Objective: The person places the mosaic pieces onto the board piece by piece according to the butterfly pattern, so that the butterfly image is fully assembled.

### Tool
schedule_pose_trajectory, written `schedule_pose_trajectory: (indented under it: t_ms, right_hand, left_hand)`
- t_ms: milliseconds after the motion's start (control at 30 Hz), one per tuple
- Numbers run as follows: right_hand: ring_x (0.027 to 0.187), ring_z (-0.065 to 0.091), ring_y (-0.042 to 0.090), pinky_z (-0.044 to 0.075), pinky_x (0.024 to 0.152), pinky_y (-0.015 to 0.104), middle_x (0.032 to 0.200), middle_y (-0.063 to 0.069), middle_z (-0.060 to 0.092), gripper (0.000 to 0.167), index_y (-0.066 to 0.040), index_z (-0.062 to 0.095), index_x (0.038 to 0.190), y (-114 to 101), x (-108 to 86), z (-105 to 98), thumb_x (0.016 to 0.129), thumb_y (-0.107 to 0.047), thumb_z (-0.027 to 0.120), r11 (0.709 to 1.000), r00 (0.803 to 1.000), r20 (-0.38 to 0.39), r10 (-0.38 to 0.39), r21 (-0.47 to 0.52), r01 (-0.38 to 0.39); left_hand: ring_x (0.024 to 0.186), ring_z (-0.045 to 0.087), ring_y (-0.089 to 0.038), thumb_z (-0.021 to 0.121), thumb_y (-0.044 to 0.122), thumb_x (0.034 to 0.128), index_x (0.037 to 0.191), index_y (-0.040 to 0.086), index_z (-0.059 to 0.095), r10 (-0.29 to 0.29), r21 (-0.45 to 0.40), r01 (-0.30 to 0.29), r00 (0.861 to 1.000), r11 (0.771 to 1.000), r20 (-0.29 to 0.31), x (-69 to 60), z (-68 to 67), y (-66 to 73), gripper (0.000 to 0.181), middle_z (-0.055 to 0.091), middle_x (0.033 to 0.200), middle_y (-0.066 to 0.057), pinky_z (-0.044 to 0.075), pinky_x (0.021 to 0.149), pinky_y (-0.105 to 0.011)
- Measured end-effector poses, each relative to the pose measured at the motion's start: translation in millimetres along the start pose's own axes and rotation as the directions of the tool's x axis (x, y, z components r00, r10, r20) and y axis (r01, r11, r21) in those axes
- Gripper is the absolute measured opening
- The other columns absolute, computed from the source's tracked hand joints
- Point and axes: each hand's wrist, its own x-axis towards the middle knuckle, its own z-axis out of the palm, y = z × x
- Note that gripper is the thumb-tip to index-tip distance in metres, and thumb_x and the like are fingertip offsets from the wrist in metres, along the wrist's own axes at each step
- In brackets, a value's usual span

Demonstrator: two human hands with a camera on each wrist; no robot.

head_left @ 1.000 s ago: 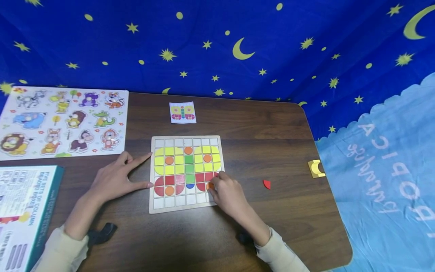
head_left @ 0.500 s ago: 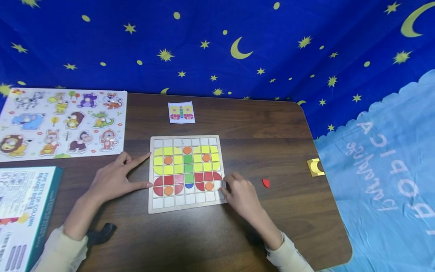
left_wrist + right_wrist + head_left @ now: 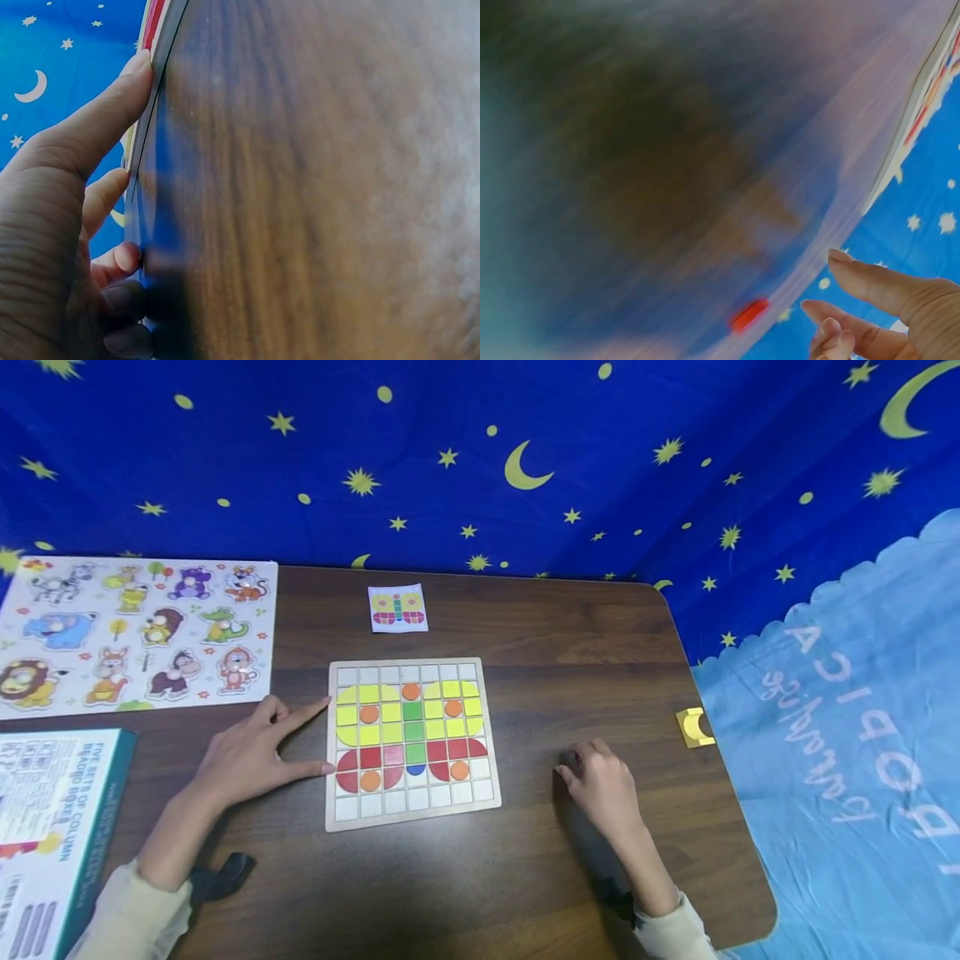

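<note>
A square wooden grid board [image 3: 412, 816] lies on the table, with yellow, red, green, orange and blue pieces forming a butterfly. My left hand [image 3: 243, 756] rests at its left edge, thumb and index finger spread straight against the rim. In the left wrist view the thumb [image 3: 112, 112] touches the board's side. My right hand [image 3: 603, 789] is right of the board, low over the table. A small red piece [image 3: 748, 316] lies on the table near its fingertips in the right wrist view, apart from them. In the head view that hand hides the piece.
A small butterfly picture card [image 3: 397, 608] lies behind the board. At the left are an animal puzzle board [image 3: 127, 631] and a teal-edged box [image 3: 56, 810]. A yellow bracket [image 3: 695, 727] sits at the table's right edge, with star-patterned blue cloth [image 3: 450, 410] behind.
My right hand has left the board's lower right part, where an orange circle now shows uncovered, and moved right to the red piece. The left hand keeps its place at the rim.
</note>
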Motion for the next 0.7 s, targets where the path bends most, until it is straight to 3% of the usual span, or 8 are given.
schedule_pose_trajectory:
  t_ms: [167,467,700]
  right_hand:
    - [0.075,0.065,0.034,0.052,0.067,0.052,0.089,0.019,0.065,0.029,0.006,0.070,0.095,15,-1.9,-3,0.079,-0.014,0.083,0.998,0.998,0.006,0.062,-0.016,-0.062]
    - [0.077,0.065,0.033,0.053,0.069,0.050,0.097,0.022,0.066,0.033,0.006,0.071,0.103,24,-2.9,-3,0.083,-0.018,0.081,0.989,0.987,0.064,0.150,-0.019,-0.149]
    - [0.085,0.068,0.035,0.054,0.074,0.049,0.101,0.022,0.067,0.027,0.006,0.071,0.104,28,-2.1,-2,0.084,-0.011,0.077,0.988,0.986,0.078,0.150,-0.036,-0.148]
  left_hand:
    - [0.065,0.036,-0.016,0.066,0.077,0.0750,0.154,0.031,0.037,0.006,0.003,-0.006,1.000,1.000,-0.006,0.1,0.5,-0.8,0.095,0.037,0.100,-0.006,0.026,0.052,-0.029]
    - [0.065,0.036,-0.017,0.064,0.078,0.0747,0.154,0.030,0.037,-0.011,0.021,0.011,1.000,1.000,0.008,-1.5,-1.3,-1.9,0.097,0.037,0.100,-0.007,0.025,0.052,-0.030]
    - [0.064,0.036,-0.016,0.064,0.078,0.0749,0.154,0.029,0.037,-0.004,0.022,0.003,1.000,1.000,0.010,1.2,0.0,-0.1,0.097,0.037,0.101,-0.006,0.026,0.051,-0.030]
